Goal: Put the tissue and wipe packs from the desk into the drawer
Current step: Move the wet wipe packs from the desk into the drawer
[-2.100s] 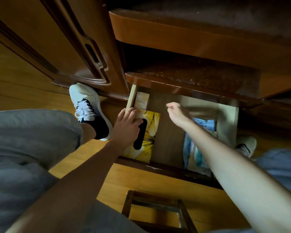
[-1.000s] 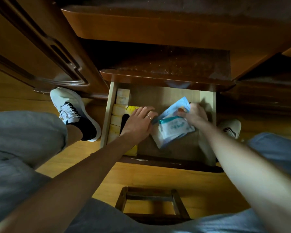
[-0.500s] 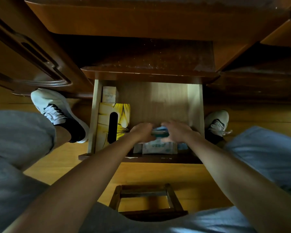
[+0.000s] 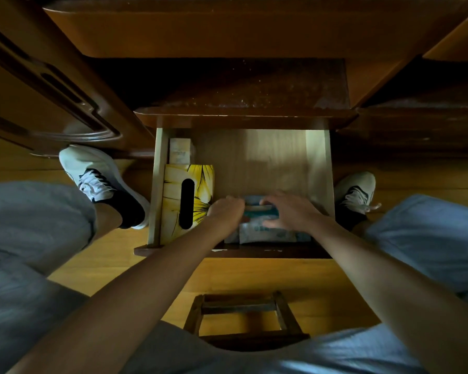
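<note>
The open wooden drawer (image 4: pixel 318 157) sits below the desk top. A yellow flowered tissue box (image 4: pixel 200 193) lies along its left side, with a small pale pack (image 4: pixel 180 151) behind it. A white and blue wipe pack (image 4: pixel 268 233) lies at the drawer's front right, against the front panel. My left hand (image 4: pixel 226 211) grips the pack's left end with curled fingers. My right hand (image 4: pixel 289 211) lies over the pack's top, fingers curled on it. Most of the pack's upper face is hidden by both hands.
The brown desk edge (image 4: pixel 227 33) overhangs the drawer's back. A carved cabinet door (image 4: pixel 52 85) stands at the left. My shoes (image 4: pixel 97 182) rest either side of the drawer on the wooden floor. A wooden stool frame (image 4: pixel 243 319) is under me.
Both hands brought the wipe pack down from mid-drawer to the front right of the drawer. Since half a second ago they have stayed on it with little movement.
</note>
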